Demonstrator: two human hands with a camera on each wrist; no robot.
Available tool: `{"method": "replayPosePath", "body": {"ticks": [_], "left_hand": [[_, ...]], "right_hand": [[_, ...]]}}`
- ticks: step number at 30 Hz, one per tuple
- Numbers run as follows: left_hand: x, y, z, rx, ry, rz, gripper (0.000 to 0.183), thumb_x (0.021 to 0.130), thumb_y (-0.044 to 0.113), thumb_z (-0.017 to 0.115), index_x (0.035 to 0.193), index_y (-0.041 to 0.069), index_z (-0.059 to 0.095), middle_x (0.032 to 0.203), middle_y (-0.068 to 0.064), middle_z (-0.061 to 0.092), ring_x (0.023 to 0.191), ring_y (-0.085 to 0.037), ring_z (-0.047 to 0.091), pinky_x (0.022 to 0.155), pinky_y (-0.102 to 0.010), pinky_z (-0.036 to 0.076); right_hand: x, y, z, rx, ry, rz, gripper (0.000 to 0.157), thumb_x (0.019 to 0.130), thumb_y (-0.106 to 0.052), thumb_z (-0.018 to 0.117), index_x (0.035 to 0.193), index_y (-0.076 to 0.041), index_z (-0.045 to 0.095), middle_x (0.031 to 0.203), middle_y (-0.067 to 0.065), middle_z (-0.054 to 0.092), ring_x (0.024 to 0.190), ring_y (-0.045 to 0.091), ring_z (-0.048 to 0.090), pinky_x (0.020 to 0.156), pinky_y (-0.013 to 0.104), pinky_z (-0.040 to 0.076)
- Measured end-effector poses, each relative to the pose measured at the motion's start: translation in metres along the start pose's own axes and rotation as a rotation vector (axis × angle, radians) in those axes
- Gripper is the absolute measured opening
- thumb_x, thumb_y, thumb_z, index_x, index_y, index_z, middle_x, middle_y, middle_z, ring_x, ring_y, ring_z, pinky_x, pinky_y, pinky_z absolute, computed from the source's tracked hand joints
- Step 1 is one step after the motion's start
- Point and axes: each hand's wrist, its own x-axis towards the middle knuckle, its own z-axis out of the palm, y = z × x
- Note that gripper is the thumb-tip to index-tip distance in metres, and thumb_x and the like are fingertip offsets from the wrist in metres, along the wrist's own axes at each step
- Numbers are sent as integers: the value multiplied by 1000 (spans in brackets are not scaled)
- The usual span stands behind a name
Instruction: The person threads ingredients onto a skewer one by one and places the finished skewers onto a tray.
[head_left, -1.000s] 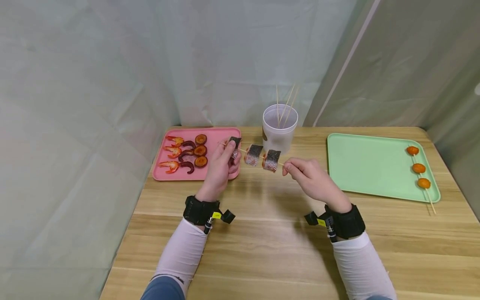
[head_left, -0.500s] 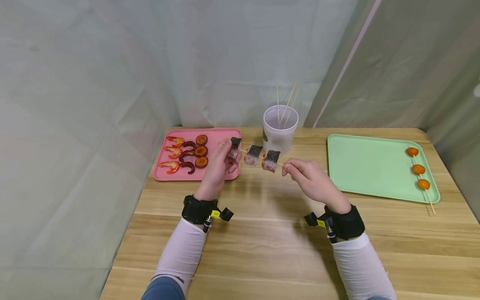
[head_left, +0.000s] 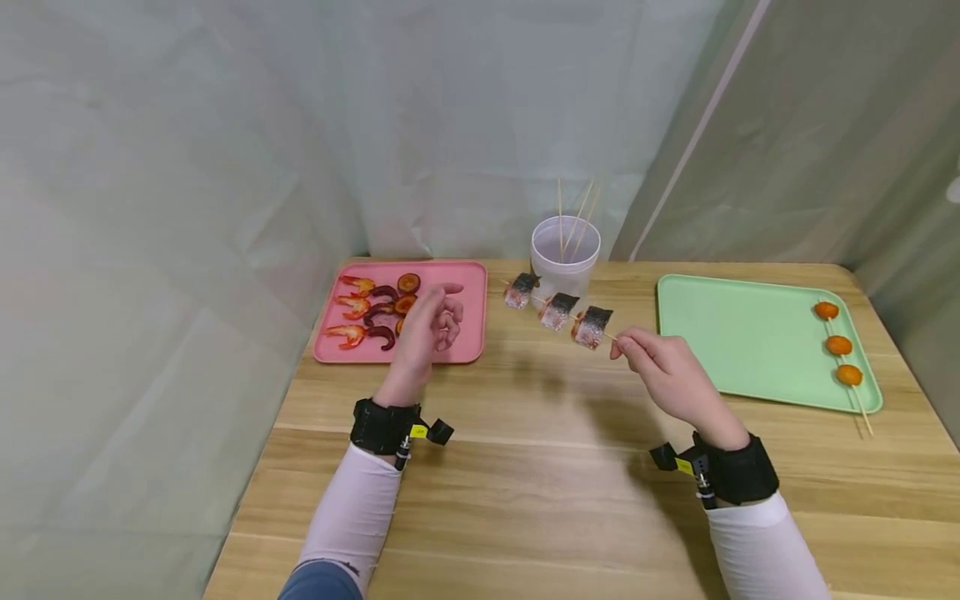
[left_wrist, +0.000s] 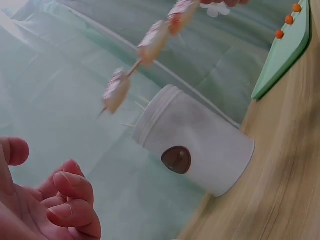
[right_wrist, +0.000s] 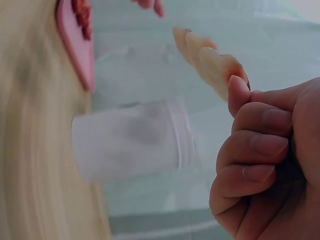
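Observation:
My right hand [head_left: 671, 371] pinches the bare end of a wooden skewer between thumb and index finger. Three fish pieces [head_left: 558, 311] with dark skin on one side are threaded along that skewer, held in the air in front of the white bucket [head_left: 543, 268]. The right wrist view shows the other fingers of that hand curled beneath the pinch. Above the pink tray [head_left: 470, 317], my left hand [head_left: 423, 333] holds nothing, its fingers loosely bent. In the left wrist view, a gap separates the left hand [left_wrist: 65, 205] from the skewer tip.
Orange-red pieces [head_left: 352, 308], dark curled pieces [head_left: 381, 333] and round brown slices [head_left: 408, 284] lie in the pink tray. Several thin sticks [head_left: 560, 208] stand in the bucket. At right, a skewer of orange balls [head_left: 838, 345] lies on the green tray [head_left: 750, 342].
The left hand has let go of the fish piece at the far end and moved left. The right hand has carried the skewer to the right and slightly nearer.

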Motion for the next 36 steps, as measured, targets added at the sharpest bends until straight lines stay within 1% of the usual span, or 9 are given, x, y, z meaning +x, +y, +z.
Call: {"method": "replayPosePath", "body": {"ticks": [3,7,12,18,21,25,29,32,36], "left_hand": [[0,-1,-1,12,-4,-10,41,117,35,40,138,3,56,91,-6,55,63,-13,46,53,-25,33],[-1,-2,-1,18,-5,-11,42,117,34,41,138,1,55,90,-7,55,62,-14,45,52,-23,34],[-1,-3,-2,25,7,-10,42,117,32,41,139,-1,56,89,-7,56,61,-15,44,51,-23,34],[-1,-3,-2,52,16,-25,40,117,30,41,139,0,56,89,-5,57,61,-12,45,51,-25,34],[-2,-3,-1,55,22,-35,38,117,30,42,138,2,57,88,-5,57,61,-12,45,52,-25,34],[-2,-2,-1,54,28,-40,34,117,29,42,136,5,58,88,-5,57,61,-12,45,52,-26,34],[-2,-2,0,57,25,-37,36,117,29,42,138,4,58,88,-5,57,61,-12,45,51,-26,34],[-2,-1,1,60,25,-36,36,117,29,42,139,5,57,88,-5,57,61,-12,46,52,-26,34],[-1,-1,2,58,28,-39,35,117,28,42,138,6,58,88,-4,57,61,-12,46,52,-27,33]], "right_hand": [[-13,8,-10,-40,7,8,24,113,-11,53,100,-14,73,72,-5,52,64,12,45,63,31,40],[-34,22,-26,-104,19,31,24,113,-10,53,100,-14,74,78,-5,60,68,10,50,66,29,43],[-61,44,-49,-167,49,72,23,112,-9,56,102,-14,75,84,-8,65,72,9,51,68,25,41],[-92,75,-73,-206,104,173,24,112,-9,54,101,-12,74,81,-2,66,75,2,54,67,18,40],[-101,87,-82,-230,140,255,26,114,-13,50,102,-9,73,75,2,59,69,4,50,62,21,37],[-108,97,-89,-268,178,423,38,118,-26,40,111,-2,70,73,7,47,59,17,39,56,32,31],[-114,107,-91,-267,228,594,49,118,-31,30,120,3,65,86,16,53,66,25,44,58,35,34],[-119,115,-92,-253,277,693,53,118,-30,25,125,5,63,99,21,56,73,28,45,59,34,35],[-127,121,-93,-239,306,807,56,117,-30,22,130,7,62,100,21,54,74,29,44,59,35,35]]}}
